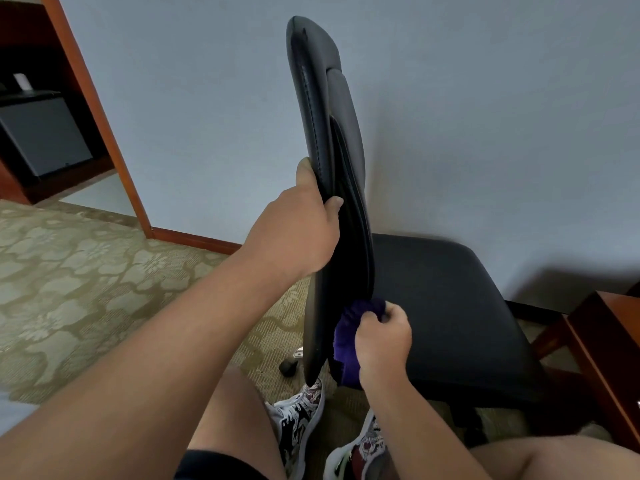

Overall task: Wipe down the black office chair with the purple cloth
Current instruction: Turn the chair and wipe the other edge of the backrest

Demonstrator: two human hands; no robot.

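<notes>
Bare legs (225, 417), sneakers (298, 420) on patterned carpet (86, 289) — black chair (450, 306) by blue-grey wall (485, 133).

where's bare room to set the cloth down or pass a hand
The seat is bare between the backrest and the wooden furniture. Open carpet lies left of the backrest. Crowded low at the backrest: right hand, purple cloth, shoes.

The left hand (294, 230) grips the side edge of the black office chair's backrest (325, 140), thumb on the near face and fingers curled round the rim. Lower down, the right hand (382, 341) holds a bunched purple cloth (348, 337) against the backrest's bottom, just beside the seat cushion (450, 306). Patterned sneakers (298, 414) stand on the floral carpet (69, 289) beneath.
</notes>
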